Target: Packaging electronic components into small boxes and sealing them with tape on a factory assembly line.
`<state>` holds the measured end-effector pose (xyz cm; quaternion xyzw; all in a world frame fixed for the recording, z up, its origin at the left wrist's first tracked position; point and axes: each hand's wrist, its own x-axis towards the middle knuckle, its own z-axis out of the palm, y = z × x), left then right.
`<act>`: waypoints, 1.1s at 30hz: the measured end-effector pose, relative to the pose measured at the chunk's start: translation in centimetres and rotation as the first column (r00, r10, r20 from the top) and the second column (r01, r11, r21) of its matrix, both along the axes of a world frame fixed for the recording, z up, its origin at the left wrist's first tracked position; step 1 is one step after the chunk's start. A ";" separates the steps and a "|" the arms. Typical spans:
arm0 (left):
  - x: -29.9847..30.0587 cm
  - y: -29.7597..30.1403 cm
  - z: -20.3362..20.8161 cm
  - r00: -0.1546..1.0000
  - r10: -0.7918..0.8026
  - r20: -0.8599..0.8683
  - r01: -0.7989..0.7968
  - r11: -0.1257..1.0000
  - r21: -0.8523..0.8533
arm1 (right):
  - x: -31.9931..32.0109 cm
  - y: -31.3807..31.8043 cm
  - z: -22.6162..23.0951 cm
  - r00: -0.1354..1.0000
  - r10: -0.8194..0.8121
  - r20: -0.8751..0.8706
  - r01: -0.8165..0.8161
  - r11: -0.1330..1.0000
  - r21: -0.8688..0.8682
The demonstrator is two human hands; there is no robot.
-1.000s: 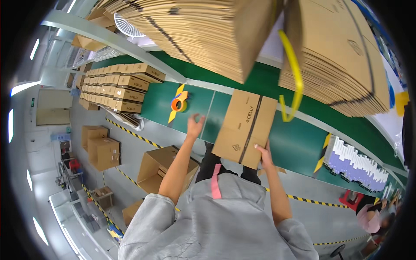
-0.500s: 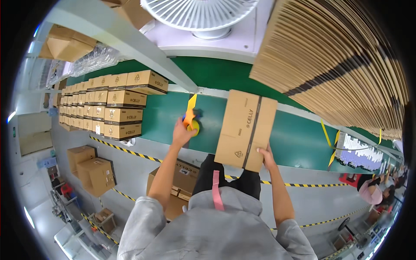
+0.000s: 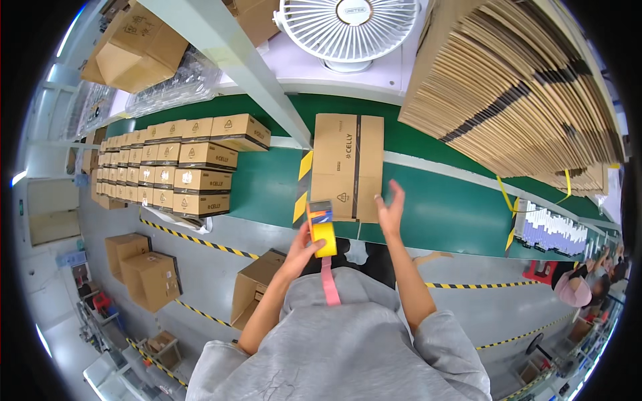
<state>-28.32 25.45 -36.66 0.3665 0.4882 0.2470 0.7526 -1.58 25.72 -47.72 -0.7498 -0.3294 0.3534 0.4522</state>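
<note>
My left hand is wrapped round a yellow tape dispenser, held up over the near edge of the green table, just in front of a flat brown carton. The carton lies flat on the table, with a dark stripe running along it. Beside the carton's lower right edge is my right hand, its fingers stretched out and thumb apart, with nothing in it. Whether the thumb touches the carton I cannot tell.
Rows of stacked small brown boxes stand at the left of the green table. A large bundle of flat cartons lies at the far right. A white fan stands behind, near a white post.
My right hand has let go of the carton, which now lies flat farther from me on the table. My left hand has lifted the tape dispenser off the table and drawn it toward me.
</note>
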 end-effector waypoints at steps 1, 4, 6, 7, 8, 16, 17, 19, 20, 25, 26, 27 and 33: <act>1.5 -0.2 0.4 0.994 -0.017 0.104 0.024 0.997 -0.072 | -0.1 -1.7 1.0 0.939 0.047 -0.341 -0.029 0.998 0.059; 5.8 -0.6 0.9 0.908 -0.149 0.392 0.280 0.911 -0.303 | 0.3 -7.3 2.9 0.250 0.101 -0.963 -0.103 0.992 0.077; 9.1 -1.8 1.8 0.906 -0.091 0.413 0.278 0.864 -0.420 | 0.6 -10.2 5.4 0.084 0.157 -0.984 -0.054 0.987 0.153; 10.5 -2.6 2.2 0.909 -0.021 0.416 0.264 0.801 -0.537 | 1.4 -11.0 8.0 0.077 0.203 -0.976 -0.056 0.978 0.199; 11.9 -3.2 1.4 0.850 -0.076 0.521 0.373 0.784 -0.495 | 2.9 -12.8 6.5 -0.033 0.203 -0.979 -0.016 0.979 0.204; 18.4 -2.0 -5.2 0.762 -0.547 -0.347 0.595 0.803 0.040 | 15.7 -24.4 -0.7 -0.101 0.164 -0.981 0.106 0.982 0.153; 16.3 -0.9 -8.7 0.813 -0.289 -0.506 0.495 0.800 0.338 | 16.3 -24.2 2.4 -0.039 -0.105 -0.994 0.108 0.988 -0.108; 17.3 1.3 -8.9 0.354 0.548 -0.758 0.518 0.559 0.647 | 17.8 -26.0 2.8 0.021 -0.373 -0.928 0.156 0.918 -0.365; 17.7 0.6 -9.5 0.353 0.552 -0.756 0.521 0.555 0.648 | 18.6 -27.8 1.0 -0.183 -0.156 -0.971 0.181 0.965 -0.189; 21.2 -8.3 -9.6 0.324 0.265 -0.908 0.746 0.519 0.417 | 21.8 -30.1 -0.2 -0.264 -0.060 -0.963 0.241 0.962 -0.126; 20.7 -9.7 -9.4 0.321 0.269 -0.908 0.746 0.519 0.417 | 22.2 -29.4 1.0 -0.221 -0.034 -0.975 0.238 0.967 -0.088; 20.4 -10.9 -9.4 0.362 0.357 -0.861 0.654 0.561 0.507 | 22.6 -29.1 1.0 -0.220 -0.031 -0.975 0.237 0.968 -0.084; 15.7 -9.9 -13.9 0.489 0.465 -0.738 -0.099 0.871 0.482 | 23.1 -24.9 0.9 0.245 -0.172 -0.954 0.117 0.982 -0.147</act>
